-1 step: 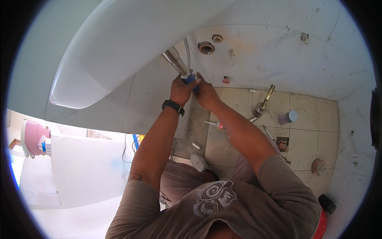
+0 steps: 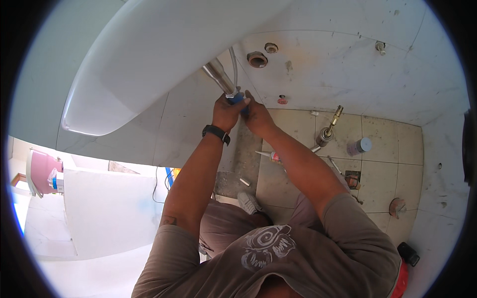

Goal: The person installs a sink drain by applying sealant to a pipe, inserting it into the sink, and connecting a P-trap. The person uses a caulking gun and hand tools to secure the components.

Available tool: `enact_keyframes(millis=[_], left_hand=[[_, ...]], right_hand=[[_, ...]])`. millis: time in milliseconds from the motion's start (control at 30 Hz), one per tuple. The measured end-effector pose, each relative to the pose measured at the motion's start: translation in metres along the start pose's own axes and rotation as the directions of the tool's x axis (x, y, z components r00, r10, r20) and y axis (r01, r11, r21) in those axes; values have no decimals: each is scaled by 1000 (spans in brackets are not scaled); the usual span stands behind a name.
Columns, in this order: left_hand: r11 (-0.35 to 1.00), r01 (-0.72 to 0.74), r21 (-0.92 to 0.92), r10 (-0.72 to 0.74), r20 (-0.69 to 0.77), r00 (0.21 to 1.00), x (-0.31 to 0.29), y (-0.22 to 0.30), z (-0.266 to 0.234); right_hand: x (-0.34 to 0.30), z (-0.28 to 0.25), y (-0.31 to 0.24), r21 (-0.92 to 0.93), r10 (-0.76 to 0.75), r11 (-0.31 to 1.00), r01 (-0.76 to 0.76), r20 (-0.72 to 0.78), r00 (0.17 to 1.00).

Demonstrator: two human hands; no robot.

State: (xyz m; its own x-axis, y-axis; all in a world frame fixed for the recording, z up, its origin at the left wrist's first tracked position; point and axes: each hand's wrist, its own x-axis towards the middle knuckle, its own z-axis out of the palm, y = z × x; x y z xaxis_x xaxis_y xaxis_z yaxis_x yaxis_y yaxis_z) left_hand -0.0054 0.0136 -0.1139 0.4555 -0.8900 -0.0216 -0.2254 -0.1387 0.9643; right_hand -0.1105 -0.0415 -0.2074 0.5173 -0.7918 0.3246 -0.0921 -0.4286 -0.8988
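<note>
Under a white ceramic basin (image 2: 164, 54), a shiny metal drain pipe (image 2: 218, 75) slants down toward my hands. At its lower end is a blue tube-like piece (image 2: 237, 98), mostly covered by my fingers. My left hand (image 2: 228, 112) is closed around it from the left, thumb laid across it. From the right, my right hand (image 2: 257, 116) closes on the lower part of the same blue piece; some of its fingertips are hidden. A thin grey hose (image 2: 234, 67) hangs beside the metal pipe.
Beyond my right arm, a metal fitting with a brass end (image 2: 325, 134), a capped spray can (image 2: 359, 146) and a sealant tube (image 2: 272, 156) lie or stand on the floor tiles. The wall has open pipe holes (image 2: 257, 60) and a red-handled valve (image 2: 282, 100).
</note>
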Motion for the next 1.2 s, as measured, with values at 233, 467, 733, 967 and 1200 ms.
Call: enact_keyframes(millis=[233,467,733,967,1200], left_hand=[[998,-49,28,49,11,999,4,1,-2],[994,-72,85,73,-9,997,-1,4,-2],[994,-39,106,33,57,998,-5,9,-8],[995,-64,71,63,25,998,-3,4,-6],[979,-84,185,99,-74,992,-4,6,-1]], right_hand=[[4,-1,3,-28,-2,1000,3,41,999],[5,-3,8,36,-60,998,58,81,995],[7,-17,-1,14,63,997,-70,288,956],[13,-17,3,25,102,993,-118,336,936],[4,18,1,117,31,993,-28,-21,999]])
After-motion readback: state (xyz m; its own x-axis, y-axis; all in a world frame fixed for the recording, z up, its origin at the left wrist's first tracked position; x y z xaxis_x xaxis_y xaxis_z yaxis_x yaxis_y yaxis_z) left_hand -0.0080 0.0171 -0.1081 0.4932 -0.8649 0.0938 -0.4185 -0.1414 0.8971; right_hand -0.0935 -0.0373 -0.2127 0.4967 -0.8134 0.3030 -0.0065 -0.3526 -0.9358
